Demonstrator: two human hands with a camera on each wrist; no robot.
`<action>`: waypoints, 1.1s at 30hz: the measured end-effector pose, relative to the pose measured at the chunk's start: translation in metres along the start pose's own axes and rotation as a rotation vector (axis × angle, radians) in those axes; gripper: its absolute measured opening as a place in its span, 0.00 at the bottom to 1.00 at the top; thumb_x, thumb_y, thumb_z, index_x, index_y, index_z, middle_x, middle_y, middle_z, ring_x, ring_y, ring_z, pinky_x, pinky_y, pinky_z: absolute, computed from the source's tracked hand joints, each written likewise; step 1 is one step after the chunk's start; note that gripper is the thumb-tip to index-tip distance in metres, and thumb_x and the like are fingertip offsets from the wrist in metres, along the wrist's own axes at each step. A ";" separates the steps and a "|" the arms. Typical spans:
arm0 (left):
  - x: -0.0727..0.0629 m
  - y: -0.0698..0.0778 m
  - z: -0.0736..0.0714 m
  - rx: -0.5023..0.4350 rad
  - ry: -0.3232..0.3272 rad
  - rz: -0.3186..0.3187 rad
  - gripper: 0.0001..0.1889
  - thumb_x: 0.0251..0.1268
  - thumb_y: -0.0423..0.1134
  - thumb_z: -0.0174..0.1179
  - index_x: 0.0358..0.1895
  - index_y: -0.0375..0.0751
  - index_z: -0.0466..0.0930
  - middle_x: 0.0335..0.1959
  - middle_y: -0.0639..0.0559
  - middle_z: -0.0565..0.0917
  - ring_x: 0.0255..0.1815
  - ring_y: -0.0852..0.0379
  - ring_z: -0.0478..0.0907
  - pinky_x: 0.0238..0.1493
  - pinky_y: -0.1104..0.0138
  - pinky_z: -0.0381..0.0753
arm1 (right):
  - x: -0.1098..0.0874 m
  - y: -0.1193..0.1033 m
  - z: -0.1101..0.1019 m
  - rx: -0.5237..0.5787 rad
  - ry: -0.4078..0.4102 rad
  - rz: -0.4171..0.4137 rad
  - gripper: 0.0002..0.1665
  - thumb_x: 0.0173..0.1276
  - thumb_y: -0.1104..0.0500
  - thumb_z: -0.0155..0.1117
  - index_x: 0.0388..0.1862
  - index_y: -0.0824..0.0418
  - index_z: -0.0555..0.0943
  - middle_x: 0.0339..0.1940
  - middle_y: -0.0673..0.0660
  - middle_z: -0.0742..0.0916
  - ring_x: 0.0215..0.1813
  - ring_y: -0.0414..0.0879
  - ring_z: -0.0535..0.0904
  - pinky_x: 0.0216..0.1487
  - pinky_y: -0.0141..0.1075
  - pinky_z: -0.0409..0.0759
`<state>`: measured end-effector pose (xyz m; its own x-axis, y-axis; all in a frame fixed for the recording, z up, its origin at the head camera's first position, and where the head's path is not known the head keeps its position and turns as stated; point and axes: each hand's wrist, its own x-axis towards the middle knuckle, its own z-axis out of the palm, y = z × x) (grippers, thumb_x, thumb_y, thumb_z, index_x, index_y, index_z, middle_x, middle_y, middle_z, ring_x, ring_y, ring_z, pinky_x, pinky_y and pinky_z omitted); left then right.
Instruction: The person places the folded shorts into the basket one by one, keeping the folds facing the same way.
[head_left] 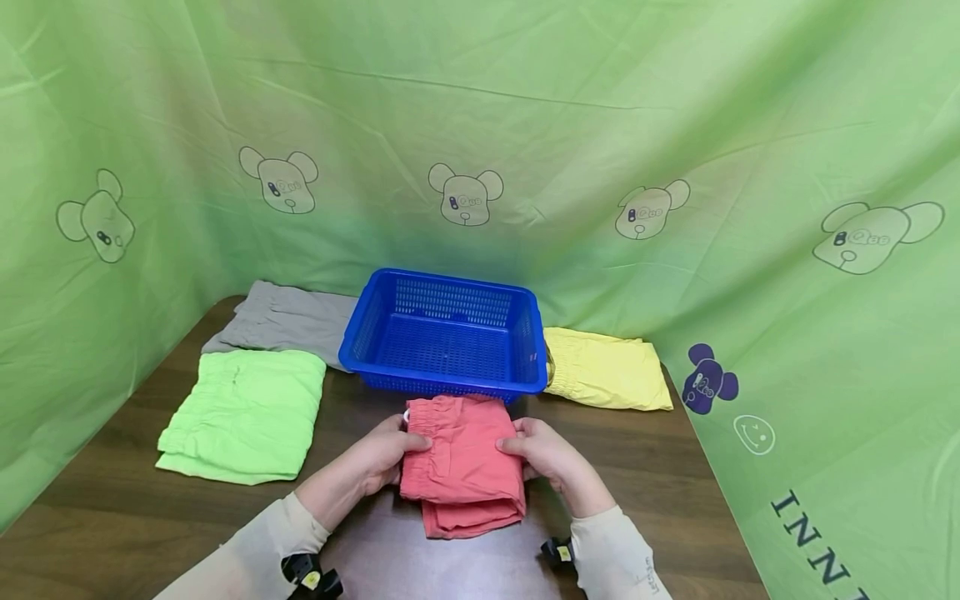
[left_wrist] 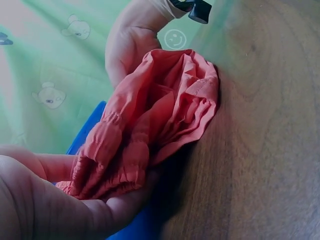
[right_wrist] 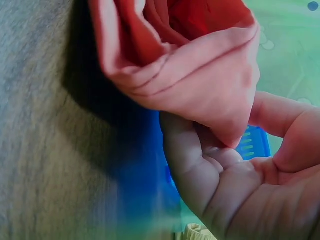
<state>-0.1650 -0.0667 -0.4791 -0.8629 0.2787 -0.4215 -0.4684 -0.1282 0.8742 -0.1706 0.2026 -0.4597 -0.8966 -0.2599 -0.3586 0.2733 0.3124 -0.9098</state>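
Observation:
Folded coral-red shorts (head_left: 465, 467) with a gathered elastic waistband hang between both hands, close in front of the basket. My left hand (head_left: 381, 454) grips the waistband side, thumb on top and fingers beneath. On the opposite edge my right hand (head_left: 551, 458) pinches the cloth between thumb and fingers. In the left wrist view the folded layers of the shorts (left_wrist: 165, 105) show from the side, above the wooden table. The right wrist view shows a corner of the shorts (right_wrist: 200, 80) between thumb and curled fingers. A blue plastic basket (head_left: 442, 381) stands just beyond the shorts.
Folded bright green shorts (head_left: 247, 417) lie on the left of the wooden table (head_left: 90, 517). Grey folded clothing (head_left: 292, 321) lies behind them, beside the basket. Yellow folded clothing (head_left: 611, 371) lies right of the basket. A green printed curtain (head_left: 555, 100) encloses the back and sides.

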 end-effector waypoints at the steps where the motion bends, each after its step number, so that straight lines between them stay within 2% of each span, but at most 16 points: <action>1: 0.000 0.000 0.000 0.000 0.005 0.000 0.27 0.66 0.26 0.56 0.65 0.32 0.58 0.49 0.34 0.80 0.40 0.46 0.86 0.42 0.44 0.87 | 0.000 0.000 0.000 0.003 -0.008 0.000 0.21 0.69 0.62 0.64 0.55 0.75 0.72 0.32 0.56 0.85 0.29 0.43 0.84 0.28 0.40 0.86; 10: -0.002 0.004 -0.003 0.032 0.034 0.027 0.28 0.65 0.28 0.59 0.64 0.34 0.55 0.48 0.34 0.80 0.37 0.47 0.86 0.37 0.47 0.88 | -0.003 -0.002 -0.001 0.046 -0.053 -0.004 0.29 0.72 0.63 0.62 0.66 0.74 0.66 0.36 0.58 0.86 0.32 0.46 0.85 0.28 0.43 0.87; 18: -0.003 0.011 -0.003 0.097 0.135 0.054 0.33 0.62 0.30 0.64 0.61 0.37 0.50 0.46 0.36 0.76 0.32 0.49 0.84 0.30 0.53 0.88 | -0.007 -0.008 0.001 0.094 -0.057 -0.021 0.33 0.72 0.64 0.62 0.69 0.73 0.59 0.37 0.57 0.86 0.32 0.47 0.87 0.30 0.45 0.88; 22: -0.005 0.014 -0.004 0.080 0.147 0.051 0.38 0.61 0.30 0.65 0.65 0.38 0.46 0.46 0.35 0.77 0.31 0.49 0.84 0.30 0.55 0.88 | -0.008 -0.010 -0.001 0.100 -0.076 -0.032 0.31 0.72 0.64 0.62 0.67 0.75 0.62 0.35 0.56 0.87 0.31 0.46 0.87 0.32 0.45 0.88; 27: -0.009 0.020 -0.003 0.051 0.121 0.041 0.46 0.63 0.30 0.65 0.76 0.39 0.40 0.48 0.33 0.80 0.32 0.50 0.87 0.33 0.52 0.89 | -0.012 -0.016 -0.004 0.090 -0.092 -0.041 0.28 0.73 0.63 0.62 0.66 0.75 0.67 0.35 0.56 0.89 0.31 0.46 0.87 0.33 0.45 0.89; 33: -0.011 0.024 -0.003 0.027 0.143 0.040 0.45 0.62 0.30 0.66 0.72 0.39 0.42 0.43 0.35 0.81 0.29 0.50 0.86 0.30 0.56 0.89 | -0.016 -0.020 -0.006 0.089 -0.098 -0.054 0.29 0.74 0.63 0.61 0.67 0.75 0.66 0.40 0.58 0.89 0.32 0.47 0.89 0.35 0.46 0.89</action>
<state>-0.1670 -0.0755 -0.4539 -0.8999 0.1353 -0.4146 -0.4295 -0.1102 0.8963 -0.1641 0.2057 -0.4345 -0.8737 -0.3638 -0.3230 0.2591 0.2140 -0.9418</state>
